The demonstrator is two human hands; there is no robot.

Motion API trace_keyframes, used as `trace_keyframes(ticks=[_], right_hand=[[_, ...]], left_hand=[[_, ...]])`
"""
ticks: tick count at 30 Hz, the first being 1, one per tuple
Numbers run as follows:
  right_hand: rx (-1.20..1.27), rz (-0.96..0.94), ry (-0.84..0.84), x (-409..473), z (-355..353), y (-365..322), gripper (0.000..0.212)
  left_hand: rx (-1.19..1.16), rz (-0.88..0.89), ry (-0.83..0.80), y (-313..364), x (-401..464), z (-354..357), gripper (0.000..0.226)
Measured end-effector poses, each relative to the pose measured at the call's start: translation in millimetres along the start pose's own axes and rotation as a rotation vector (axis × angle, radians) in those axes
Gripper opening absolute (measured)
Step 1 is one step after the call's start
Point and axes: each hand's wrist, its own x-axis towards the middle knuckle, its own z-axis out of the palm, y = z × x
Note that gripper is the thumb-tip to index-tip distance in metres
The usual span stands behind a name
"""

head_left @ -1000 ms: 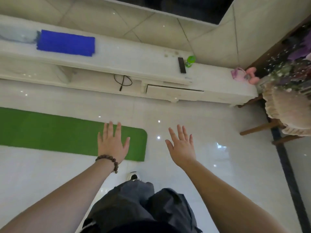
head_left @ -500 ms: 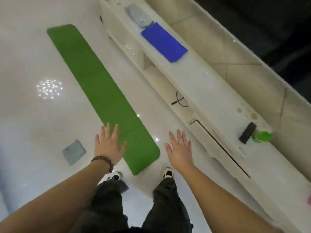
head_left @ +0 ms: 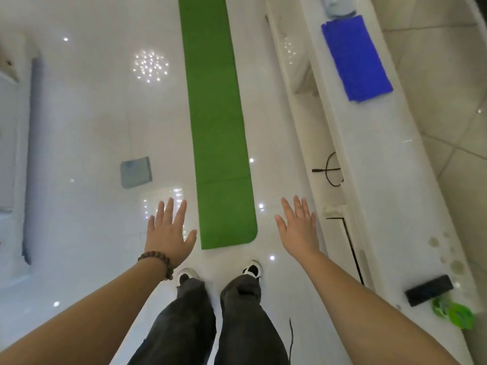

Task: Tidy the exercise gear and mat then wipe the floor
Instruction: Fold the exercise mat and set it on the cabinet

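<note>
On glossy floor [head_left: 87,122], long flat mat [head_left: 218,127]

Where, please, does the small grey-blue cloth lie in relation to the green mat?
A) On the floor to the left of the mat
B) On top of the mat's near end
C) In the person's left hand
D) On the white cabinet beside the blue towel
A: the grey-blue cloth lies flat on the white floor, left of the green mat and apart from it.
</note>
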Motion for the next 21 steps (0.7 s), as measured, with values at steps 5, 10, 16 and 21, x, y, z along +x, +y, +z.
trace_keyframes(ticks=[5,10,16,21], right_hand=[[-0.060,-0.040,-0.029,63.1,74.3,14.3,0.054],[-0.113,-0.098,-0.072,136.2,185.2,41.8,0.053],[-0.237,-0.250,-0.094,232.9,316.4,78.7,0.054],[-0.435,-0.427,-0.109,313.8,383.3,92.4,0.056]], left_hand=[[0.004,0.007,-0.049,-34.1,50.4,82.5,0.072],[0.019,0.079,-0.097,-75.0,118.3,196.1,0.075],[0.185,0.200,-0.172,-121.9,208.0,335.5,0.077],[0.267,0.332,-0.156,-148.1,285.3,410.3,0.082]])
